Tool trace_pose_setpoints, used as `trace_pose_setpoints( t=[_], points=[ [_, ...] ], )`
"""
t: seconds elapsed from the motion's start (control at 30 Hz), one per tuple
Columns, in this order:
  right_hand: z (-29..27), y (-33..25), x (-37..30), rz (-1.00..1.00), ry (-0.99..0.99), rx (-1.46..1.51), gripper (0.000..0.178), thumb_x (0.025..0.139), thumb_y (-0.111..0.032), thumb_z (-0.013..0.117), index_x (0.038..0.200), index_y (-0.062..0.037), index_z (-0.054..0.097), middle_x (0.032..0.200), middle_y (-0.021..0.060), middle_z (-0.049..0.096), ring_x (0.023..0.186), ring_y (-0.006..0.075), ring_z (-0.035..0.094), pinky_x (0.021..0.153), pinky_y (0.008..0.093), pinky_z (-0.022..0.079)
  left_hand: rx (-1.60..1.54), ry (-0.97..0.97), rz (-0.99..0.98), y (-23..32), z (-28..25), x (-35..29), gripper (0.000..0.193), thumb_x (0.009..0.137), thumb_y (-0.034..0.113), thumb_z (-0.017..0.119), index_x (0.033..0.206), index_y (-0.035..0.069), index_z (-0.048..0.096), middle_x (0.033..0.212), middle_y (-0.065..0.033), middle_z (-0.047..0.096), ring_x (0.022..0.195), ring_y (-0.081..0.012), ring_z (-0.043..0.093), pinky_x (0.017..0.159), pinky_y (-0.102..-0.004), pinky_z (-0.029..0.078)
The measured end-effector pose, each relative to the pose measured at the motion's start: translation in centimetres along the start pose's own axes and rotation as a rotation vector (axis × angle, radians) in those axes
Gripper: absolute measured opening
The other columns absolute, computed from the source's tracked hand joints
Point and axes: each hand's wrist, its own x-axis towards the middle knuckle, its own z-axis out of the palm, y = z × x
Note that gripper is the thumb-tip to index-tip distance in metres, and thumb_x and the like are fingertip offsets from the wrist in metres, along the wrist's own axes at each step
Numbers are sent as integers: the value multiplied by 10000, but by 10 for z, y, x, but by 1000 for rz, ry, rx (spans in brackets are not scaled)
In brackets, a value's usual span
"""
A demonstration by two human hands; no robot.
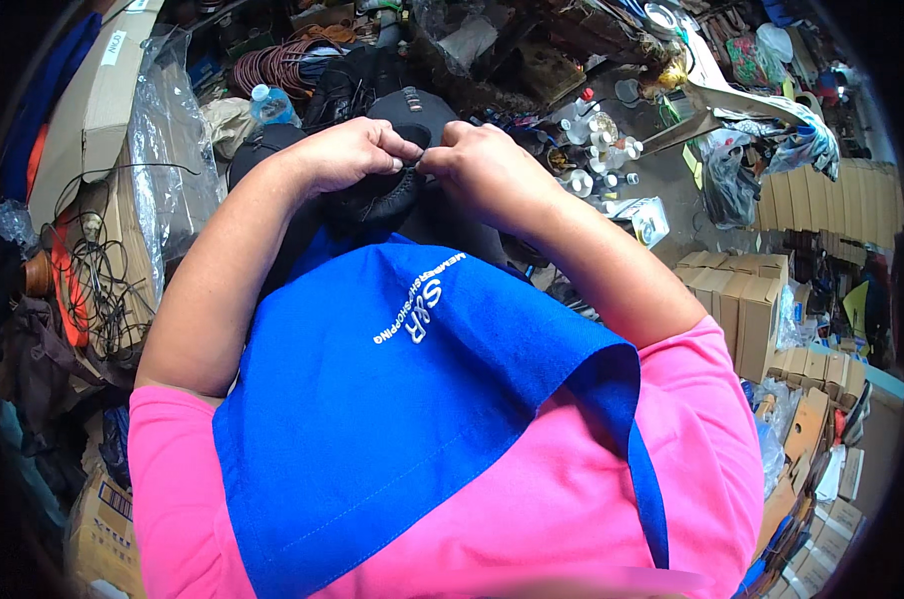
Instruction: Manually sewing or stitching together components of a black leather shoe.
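Head view | both hands [352,152] [482,160] pinching black shoe [387,190] | blue apron [412,399] hides lap

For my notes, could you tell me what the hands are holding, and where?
Both hands, left and right, pinch a black shoe at its top edge.

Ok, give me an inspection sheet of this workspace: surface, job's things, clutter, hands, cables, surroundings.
Surface: lap covered by a blue apron; no table seen.
Job's things: black shoe, held at its edge.
Clutter: small white bottles, plastic water bottle, clear plastic sheeting.
Hands: left hand and right hand both pinching the shoe's rim, fingertips close together.
Cables: thin black wires on the left; coiled brown cord at the top.
Surroundings: stacked cardboard boxes on the right, crowded floor.
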Motion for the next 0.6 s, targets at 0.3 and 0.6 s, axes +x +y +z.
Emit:
trace_pose_setpoints(
  t=[0.3, 0.6],
  points=[
    [-8, -12, 27, -104, -163, -341, 121, 771, -112, 548, 803, -53, 649, 863, 135, 602, 843, 284, 613, 733, 411, 468, -50, -30, 39, -3, -4, 6, 276, 786, 6, 610, 1060, -26, 597, 1037, -37, 615, 984, -131, 556, 898, -253, 414],
    [22, 23, 17, 324, -112, 489, 234, 749, -240, 733, 905, -71, 690, 803, 120, 679, 784, 242, 654, 731, 346, 499, -60, 186, 130, -7, -1, 6, 279, 724, -8, 666, 999, -5, 619, 936, -59, 644, 884, -153, 602, 819, -288, 475]
  ],
)
